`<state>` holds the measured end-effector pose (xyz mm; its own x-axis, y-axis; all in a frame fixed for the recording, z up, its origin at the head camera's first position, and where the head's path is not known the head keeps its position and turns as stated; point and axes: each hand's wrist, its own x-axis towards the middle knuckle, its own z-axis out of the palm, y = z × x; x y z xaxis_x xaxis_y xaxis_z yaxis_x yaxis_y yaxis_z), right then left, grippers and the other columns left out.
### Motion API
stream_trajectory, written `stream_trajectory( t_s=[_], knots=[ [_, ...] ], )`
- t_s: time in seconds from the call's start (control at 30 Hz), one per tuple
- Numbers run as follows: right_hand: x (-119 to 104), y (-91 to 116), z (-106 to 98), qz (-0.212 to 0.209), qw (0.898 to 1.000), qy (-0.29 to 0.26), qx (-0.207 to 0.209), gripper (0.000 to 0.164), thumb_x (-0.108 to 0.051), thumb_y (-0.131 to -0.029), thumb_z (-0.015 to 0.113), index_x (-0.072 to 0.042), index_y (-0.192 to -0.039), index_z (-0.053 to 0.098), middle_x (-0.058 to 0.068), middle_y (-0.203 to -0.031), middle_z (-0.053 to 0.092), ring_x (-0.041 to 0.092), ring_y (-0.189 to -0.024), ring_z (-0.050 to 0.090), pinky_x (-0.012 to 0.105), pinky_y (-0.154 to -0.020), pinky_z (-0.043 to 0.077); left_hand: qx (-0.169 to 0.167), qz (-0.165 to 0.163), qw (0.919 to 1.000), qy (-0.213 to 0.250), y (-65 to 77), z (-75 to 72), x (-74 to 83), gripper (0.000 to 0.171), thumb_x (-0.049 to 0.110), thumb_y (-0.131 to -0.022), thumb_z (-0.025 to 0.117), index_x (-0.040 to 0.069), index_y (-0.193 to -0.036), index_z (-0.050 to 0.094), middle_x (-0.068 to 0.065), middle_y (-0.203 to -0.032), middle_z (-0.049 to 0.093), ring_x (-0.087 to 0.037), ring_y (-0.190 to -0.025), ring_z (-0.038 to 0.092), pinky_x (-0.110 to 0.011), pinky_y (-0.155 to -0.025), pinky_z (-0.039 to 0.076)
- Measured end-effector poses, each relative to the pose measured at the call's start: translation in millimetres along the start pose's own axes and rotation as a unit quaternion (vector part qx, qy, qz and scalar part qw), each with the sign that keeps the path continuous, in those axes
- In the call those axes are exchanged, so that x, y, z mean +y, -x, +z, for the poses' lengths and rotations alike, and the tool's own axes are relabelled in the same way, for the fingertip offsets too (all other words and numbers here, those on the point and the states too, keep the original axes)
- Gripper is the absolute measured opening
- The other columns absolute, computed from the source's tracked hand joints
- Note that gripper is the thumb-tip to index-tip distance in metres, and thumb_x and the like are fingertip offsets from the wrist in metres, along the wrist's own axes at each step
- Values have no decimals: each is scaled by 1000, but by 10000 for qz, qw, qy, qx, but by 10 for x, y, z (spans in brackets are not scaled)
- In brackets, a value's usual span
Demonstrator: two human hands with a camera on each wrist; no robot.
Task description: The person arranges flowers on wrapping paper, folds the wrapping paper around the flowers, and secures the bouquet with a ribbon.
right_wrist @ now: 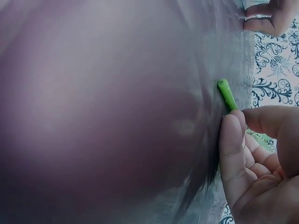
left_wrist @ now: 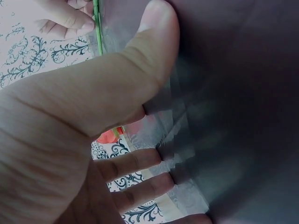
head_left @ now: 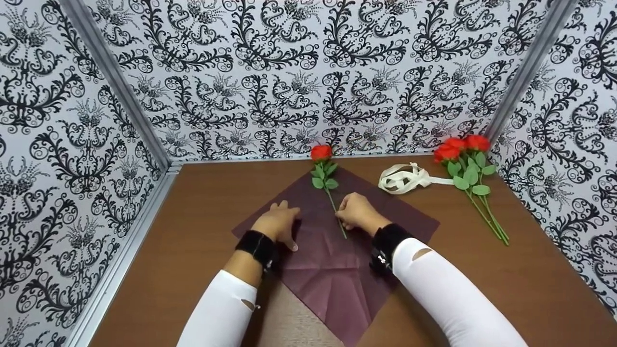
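A dark maroon wrapping sheet (head_left: 318, 260) lies like a diamond on the brown table, creased toward its near corner. On its far half rests a single red rose (head_left: 321, 153) with green leaves, its stem slanting toward the person. My right hand (head_left: 357, 212) pinches this stem between thumb and forefinger near the lower end; the cut green stem end (right_wrist: 225, 91) pokes past the fingertips in the right wrist view. With fingers spread, my left hand (head_left: 279, 221) rests on the left part of the sheet, its fingertips touching the sheet in the left wrist view.
Several more red roses (head_left: 462, 147) lie together at the back right, stems pointing nearer. Beside them is a loose coil of cream ribbon (head_left: 405, 179), its tail reaching their leaves. Patterned panels (head_left: 299, 86) wall the table at the back and sides.
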<state>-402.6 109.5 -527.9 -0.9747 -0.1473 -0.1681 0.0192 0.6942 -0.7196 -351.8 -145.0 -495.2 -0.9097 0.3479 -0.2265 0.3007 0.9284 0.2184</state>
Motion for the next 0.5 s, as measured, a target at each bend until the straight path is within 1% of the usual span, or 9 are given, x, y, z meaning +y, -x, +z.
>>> stream_trajectory(
  t_s=[0.07, 0.13, 0.27, 0.37, 0.5],
  knots=[
    [-6, -4, 11, -4, 10000, -21, 12, 13, -8, -90, 73, -4, -83, 64, 4, -58, 65, 12, -46, 64, 28, -47, 58, -76, -46, 10000, -26, -2, -6, 3, 110, 38, -66, 102, 16, -159, 47, -25, -168, 32, -46, -153, 34, -56, -114, 48],
    [-18, -1, 22, -29, 10000, 9, 2, 14, -7, -90, 73, -4, -82, 63, 5, -58, 65, 13, -46, 64, 29, -47, 58, -126, -54, 9999, -56, 2, -14, 6, 113, 40, -67, 101, 16, -161, 44, -25, -170, 29, -47, -155, 31, -57, -116, 47],
    [-53, 13, 51, -160, 9998, 113, -53, 13, -6, -90, 72, -4, -81, 63, 5, -57, 66, 13, -45, 65, 29, -46, 58, -105, -43, 9999, -46, 5, -18, 3, 113, 40, -67, 101, 16, -161, 44, -25, -169, 30, -47, -156, 30, -56, -118, 45],
    [-76, 20, 74, -239, 9996, 126, -39, 11, -4, -90, 71, -4, -83, 62, 5, -58, 66, 13, -46, 64, 28, -46, 57, -99, -49, 9999, -30, 5, -16, 2, 113, 39, -68, 101, 16, -162, 43, -26, -170, 29, -48, -157, 28, -56, -120, 43],
    [-89, 30, 80, -205, 9997, 159, 50, 13, -6, -92, 72, -4, -85, 62, 4, -59, 65, 12, -46, 64, 27, -45, 56, -113, -36, 9999, 19, -3, -11, 2, 112, 39, -68, 101, 15, -161, 44, -26, -171, 28, -48, -158, 27, -57, -120, 43]
  ],
)
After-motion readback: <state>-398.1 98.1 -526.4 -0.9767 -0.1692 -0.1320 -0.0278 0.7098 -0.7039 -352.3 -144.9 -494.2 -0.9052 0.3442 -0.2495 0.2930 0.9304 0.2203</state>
